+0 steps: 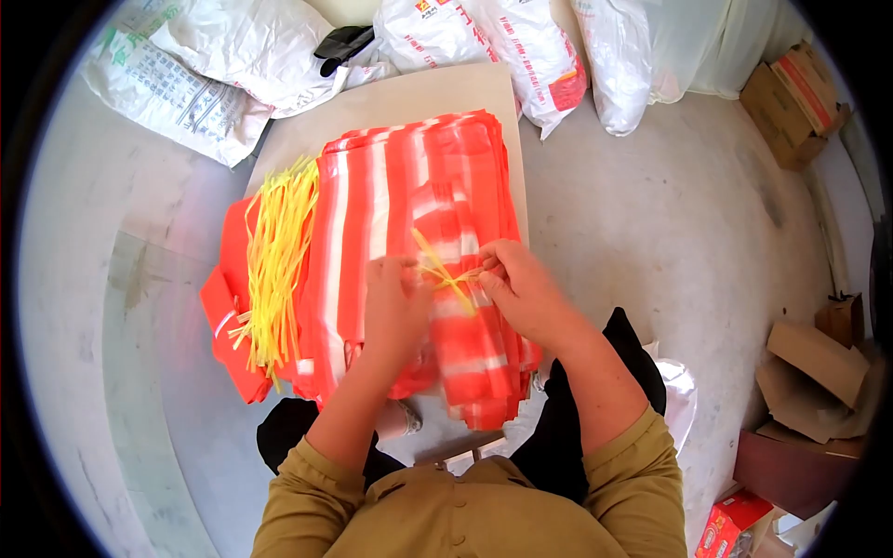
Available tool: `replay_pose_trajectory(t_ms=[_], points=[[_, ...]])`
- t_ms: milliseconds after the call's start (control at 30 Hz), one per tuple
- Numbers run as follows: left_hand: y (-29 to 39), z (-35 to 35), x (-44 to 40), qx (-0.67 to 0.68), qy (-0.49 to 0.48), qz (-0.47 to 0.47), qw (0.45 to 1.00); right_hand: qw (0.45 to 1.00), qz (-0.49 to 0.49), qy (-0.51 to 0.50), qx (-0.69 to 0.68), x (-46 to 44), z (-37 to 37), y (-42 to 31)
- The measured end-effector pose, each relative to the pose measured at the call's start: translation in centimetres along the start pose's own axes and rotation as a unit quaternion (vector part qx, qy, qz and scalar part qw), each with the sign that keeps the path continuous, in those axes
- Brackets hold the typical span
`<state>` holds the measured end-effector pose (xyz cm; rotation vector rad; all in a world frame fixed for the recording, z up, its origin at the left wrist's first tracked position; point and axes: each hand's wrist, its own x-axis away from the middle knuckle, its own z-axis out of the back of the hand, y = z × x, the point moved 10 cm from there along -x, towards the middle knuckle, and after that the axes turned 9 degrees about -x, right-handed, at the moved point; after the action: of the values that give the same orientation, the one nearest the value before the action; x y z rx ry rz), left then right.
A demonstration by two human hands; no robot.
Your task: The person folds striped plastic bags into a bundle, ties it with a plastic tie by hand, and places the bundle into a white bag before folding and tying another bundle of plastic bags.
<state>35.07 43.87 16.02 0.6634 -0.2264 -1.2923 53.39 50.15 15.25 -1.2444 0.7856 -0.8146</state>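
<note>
A rolled bundle of red-and-white striped plastic bags [474,358] lies on a thick flat stack of the same striped plastic [372,186]. A thin yellow strip [451,281] goes across the bundle's middle, crossed in a knot or twist on top. My right hand [521,288] pinches one end of the strip at the bundle's right side. On the left side my left hand [398,302], a little blurred, has its fingers curled together at the strip's other end. A heap of loose yellow strips [279,270] lies on the stack's left part.
Folded red plastic [237,321] sticks out at the left under the yellow strips. The stack rests on a brown board [456,84]. White printed sacks [437,37] line the far side. Cardboard boxes [791,102] stand at right, with an opened carton [819,381] nearer.
</note>
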Motion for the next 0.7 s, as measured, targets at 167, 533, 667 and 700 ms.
replay_pose_trajectory(t_ms=[167, 533, 667, 700], points=[[0.5, -1.5, 2.7, 0.075, -0.101, 0.007, 0.992, 0.992, -0.011, -0.006, 0.126, 0.2, -0.3, -0.2], [-0.9, -2.6, 7.5, 0.628, -0.206, 0.319, 0.680, 0.981, -0.016, -0.042, -0.187, 0.5, -2.6, -1.4], [-2.0, -4.1, 8.2, 0.614, -0.202, 0.321, 0.692, 0.996, 0.000, -0.010, 0.084, 0.4, -1.8, -1.1], [-1.9, -4.1, 8.2, 0.607, -0.193, 0.314, 0.704, 0.996, -0.025, -0.022, 0.079, 0.6, -2.1, -0.7]])
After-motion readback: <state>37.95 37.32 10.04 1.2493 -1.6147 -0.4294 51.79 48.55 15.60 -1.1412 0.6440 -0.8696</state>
